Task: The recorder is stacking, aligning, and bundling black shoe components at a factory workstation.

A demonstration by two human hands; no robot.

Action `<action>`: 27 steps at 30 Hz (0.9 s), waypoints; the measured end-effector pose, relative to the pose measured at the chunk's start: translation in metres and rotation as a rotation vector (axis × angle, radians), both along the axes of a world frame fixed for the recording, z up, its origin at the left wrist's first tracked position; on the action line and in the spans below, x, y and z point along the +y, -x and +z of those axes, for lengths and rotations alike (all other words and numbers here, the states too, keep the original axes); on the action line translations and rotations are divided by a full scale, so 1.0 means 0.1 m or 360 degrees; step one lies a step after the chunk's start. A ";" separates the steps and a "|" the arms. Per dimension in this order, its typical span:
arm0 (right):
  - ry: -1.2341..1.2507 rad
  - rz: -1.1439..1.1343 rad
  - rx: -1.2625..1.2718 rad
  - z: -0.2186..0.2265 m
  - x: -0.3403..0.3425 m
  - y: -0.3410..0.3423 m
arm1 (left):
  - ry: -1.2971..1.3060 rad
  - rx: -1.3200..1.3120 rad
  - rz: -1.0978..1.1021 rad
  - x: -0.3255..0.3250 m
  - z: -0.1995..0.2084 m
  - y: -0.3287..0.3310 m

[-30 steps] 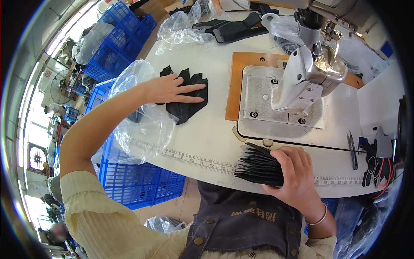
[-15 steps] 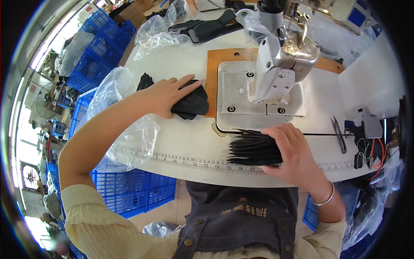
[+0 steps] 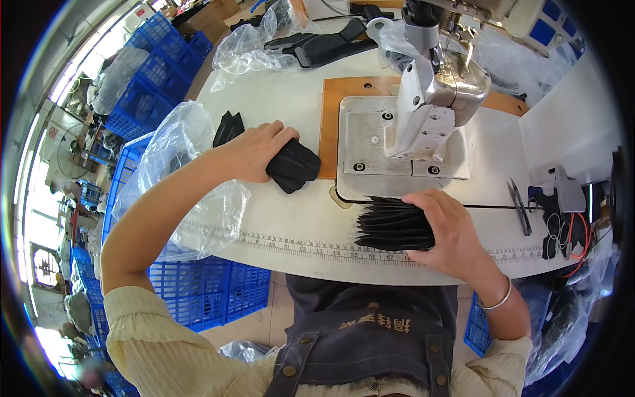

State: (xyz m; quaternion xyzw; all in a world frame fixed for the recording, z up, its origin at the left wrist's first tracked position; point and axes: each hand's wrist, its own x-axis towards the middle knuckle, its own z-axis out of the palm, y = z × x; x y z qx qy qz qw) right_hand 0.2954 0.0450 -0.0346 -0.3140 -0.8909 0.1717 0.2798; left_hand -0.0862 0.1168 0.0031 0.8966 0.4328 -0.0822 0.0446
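My left hand (image 3: 259, 151) is closed over a pile of flat black pieces (image 3: 295, 165), left of the sewing machine's orange plate. The pile's left end (image 3: 228, 128) sticks out past my wrist; its middle is hidden under the hand. In front of the machine, my right hand (image 3: 451, 231) grips a thick stack of thin black pieces (image 3: 391, 225) by its right end, thumb on the near side and fingers on the far side. The stack's layered edges fan out toward the left. Whether the pieces are fabric or leather I cannot tell.
The sewing machine (image 3: 430, 112) stands at the table's far middle. Tweezers-like snips (image 3: 520, 206) lie on the right. A clear plastic bag (image 3: 198, 218) hangs over the left edge, above a blue crate (image 3: 205, 291). Black strap-like parts (image 3: 324, 46) lie at the back.
My left hand's stretched fingers have curled round the left pile, which has tilted slightly. My right hand keeps its grip, and its stack appears slightly more to the right.
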 end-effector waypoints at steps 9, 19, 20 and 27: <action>0.0314 0.0026 0.0263 0.11 -0.05 -0.08 | 0.0036 -0.0158 0.0158 -0.19 0.07 -0.06; 0.0416 -0.0199 0.0364 0.23 -0.12 -0.37 | -0.0836 -0.0615 -0.0392 -0.66 -0.01 -0.70; 0.0420 -0.0215 0.0355 0.24 -0.14 -0.38 | -0.0944 -0.0791 -0.0639 -0.75 -0.04 -0.90; 0.0516 -0.0623 0.0516 0.12 -0.23 -0.52 | -0.1027 -0.1030 -0.0725 -0.72 -0.46 -1.60</action>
